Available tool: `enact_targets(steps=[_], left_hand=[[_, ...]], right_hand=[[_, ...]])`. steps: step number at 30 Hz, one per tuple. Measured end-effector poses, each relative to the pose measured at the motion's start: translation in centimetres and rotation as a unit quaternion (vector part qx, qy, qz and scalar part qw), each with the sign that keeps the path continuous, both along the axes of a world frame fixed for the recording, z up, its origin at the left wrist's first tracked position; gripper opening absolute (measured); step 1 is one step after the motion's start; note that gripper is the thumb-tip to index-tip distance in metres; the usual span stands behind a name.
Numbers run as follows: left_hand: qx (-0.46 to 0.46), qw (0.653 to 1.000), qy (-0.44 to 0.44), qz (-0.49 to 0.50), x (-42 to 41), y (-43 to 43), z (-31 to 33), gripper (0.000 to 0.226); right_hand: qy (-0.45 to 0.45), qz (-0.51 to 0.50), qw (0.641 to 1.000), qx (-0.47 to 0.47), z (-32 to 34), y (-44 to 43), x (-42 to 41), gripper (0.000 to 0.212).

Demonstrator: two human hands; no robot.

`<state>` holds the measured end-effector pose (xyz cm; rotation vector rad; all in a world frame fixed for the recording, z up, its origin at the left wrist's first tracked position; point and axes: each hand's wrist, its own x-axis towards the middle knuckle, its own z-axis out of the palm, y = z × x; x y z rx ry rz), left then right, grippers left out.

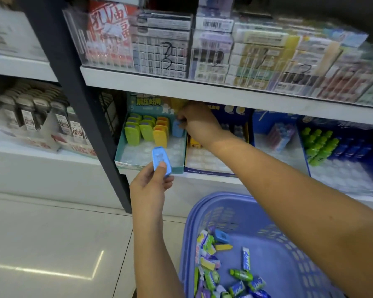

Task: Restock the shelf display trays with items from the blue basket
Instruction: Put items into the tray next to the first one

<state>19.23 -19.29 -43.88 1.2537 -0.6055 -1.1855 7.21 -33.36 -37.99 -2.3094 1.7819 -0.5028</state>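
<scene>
Fingers of our right hand (194, 121) pinch a blue case (177, 129) upright in the teal display tray (125, 157) at frame centre. Below it, our left hand (150, 190) clamps another blue case (161, 161). Lower right, we see the blue basket (293, 250) holding loose items.

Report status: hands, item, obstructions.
Right hand seating blue case in teal tray. Left hand holds second blue case. Basket stocked. Nothing blocking.
</scene>
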Motion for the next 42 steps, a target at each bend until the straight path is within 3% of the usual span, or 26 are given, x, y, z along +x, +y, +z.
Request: enact_targets(steps=[7,11,15,18,22,25,28,32,42], left_hand=[[-0.003,0.999,0.038,-0.011,0.1,0.1,0.7,0.011],[0.006,0.998,0.058,-0.002,0.0,0.3,1.4,0.008],[0.016,0.999,0.012,0.045,0.3,0.1,1.4,0.019],[0.005,0.997,-0.068,0.028,0.5,0.0,1.4,0.013],[-0.059,0.984,-0.161,-0.044,0.1,0.0,2.2,0.019],[-0.084,0.944,-0.299,-0.108,-0.8,-0.3,2.3,0.029],[-0.081,0.857,-0.488,-0.148,-2.0,-0.9,1.6,0.043],[-0.038,0.789,-0.581,-0.195,-2.6,-1.2,0.9,0.044],[-0.034,0.782,-0.598,-0.174,-2.8,-1.5,0.5,0.039]], right_hand=[[0.09,-0.016,0.994,0.066,0.3,0.5,1.5,0.022],[0.097,-0.017,0.99,0.104,1.0,1.4,1.5,0.016],[0.021,0.157,0.987,0.008,0.4,6.9,0.2,0.058],[0.029,0.252,0.966,-0.053,0.1,10.3,-0.4,0.051],[0.052,0.244,0.962,-0.11,0.8,10.3,-0.5,0.032],[-0.013,0.15,0.985,-0.09,1.2,8.3,-0.6,0.032],[-0.086,0.083,0.991,-0.059,1.0,5.5,-0.7,0.03],[-0.069,0.047,0.996,-0.015,-0.6,2.8,-0.6,0.029],[-0.094,0.077,0.993,-0.011,-1.1,1.1,-0.3,0.022]])
